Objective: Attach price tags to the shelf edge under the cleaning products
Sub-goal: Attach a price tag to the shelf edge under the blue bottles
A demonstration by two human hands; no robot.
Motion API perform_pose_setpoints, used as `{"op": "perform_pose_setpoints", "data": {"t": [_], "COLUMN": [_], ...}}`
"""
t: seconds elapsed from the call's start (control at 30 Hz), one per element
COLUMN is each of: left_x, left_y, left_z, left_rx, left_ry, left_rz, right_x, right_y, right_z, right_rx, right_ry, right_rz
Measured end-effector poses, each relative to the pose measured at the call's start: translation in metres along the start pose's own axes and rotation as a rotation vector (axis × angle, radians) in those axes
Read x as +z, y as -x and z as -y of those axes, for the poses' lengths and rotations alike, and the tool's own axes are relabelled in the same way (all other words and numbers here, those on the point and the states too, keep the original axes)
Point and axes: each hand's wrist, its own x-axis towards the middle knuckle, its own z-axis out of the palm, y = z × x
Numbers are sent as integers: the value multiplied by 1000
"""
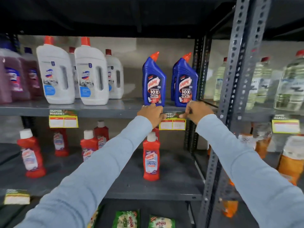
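A yellow price tag (172,123) with a green header hangs against the grey shelf edge (107,112), below two blue Harpic bottles (153,81). My left hand (151,115) pinches the tag's top left corner. My right hand (197,112) pinches its top right corner against the edge. Both hands cover part of the tag's header. A second, matching tag (63,119) hangs from the same edge further left, under the white Domex bottles (91,73).
Red Harpic bottles (151,155) stand on the shelf below my arms. A perforated grey upright (230,96) rises just right of my right hand. The neighbouring bay holds clear bottles (291,83) and a tag (285,125). Another tag (16,197) sits low left.
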Motion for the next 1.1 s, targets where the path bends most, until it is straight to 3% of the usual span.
{"op": "perform_pose_setpoints", "data": {"t": [0.17,0.47,0.73,0.83,0.97,1.1], "left_x": [0,-5,35,24,1,-12], "left_y": [-1,7,21,22,10,-4], "left_z": [-11,-8,-6,-6,-2,-2], "left_rx": [-46,-1,44,31,15,-20], "left_ry": [-67,-8,-266,-170,-129,-80], "left_rz": [-46,-8,-108,-137,-69,-14], "right_x": [2,-3,41,33,15,2], "right_y": [-5,3,25,19,2,-6], "right_z": [9,-14,-19,-17,-7,2], "right_rx": [-54,-80,-227,-186,-29,31], "right_ry": [144,-74,412,340,62,84], "right_rz": [15,35,-115,-109,-55,6]}}
